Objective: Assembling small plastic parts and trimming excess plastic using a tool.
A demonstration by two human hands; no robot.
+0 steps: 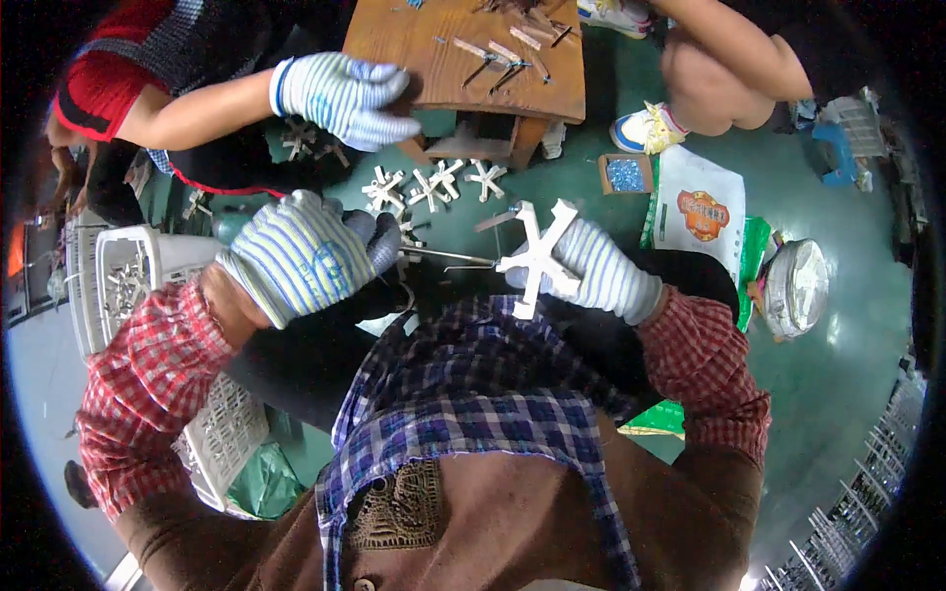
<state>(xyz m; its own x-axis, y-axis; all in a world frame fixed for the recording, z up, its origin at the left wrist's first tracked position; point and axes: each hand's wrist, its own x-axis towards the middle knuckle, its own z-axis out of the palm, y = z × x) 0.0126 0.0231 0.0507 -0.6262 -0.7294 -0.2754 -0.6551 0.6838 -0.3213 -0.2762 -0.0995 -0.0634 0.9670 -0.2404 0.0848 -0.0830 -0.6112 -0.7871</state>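
Note:
My left hand (305,251), in a striped knit glove, is closed around a tool whose handle is hidden. Its thin metal shaft (445,256), like a screwdriver's, points right and reaches the hub of a white star-shaped part. My right hand (606,276), gloved likewise, grips that white star-shaped part (540,254) from the right, in front of my lap. The part has several arms spreading from its hub. Near its upper left arm is a narrow metallic piece (498,218); I cannot tell whether it is attached.
A wooden table (394,39) carries slim pieces. More white star-shaped parts (485,179) lie before it. White baskets (128,236) stand left; a box of small blue pieces (625,174), a white sack (695,207) and a round silvery object (796,288) are right. Another person's gloved hand (345,100) is upper left.

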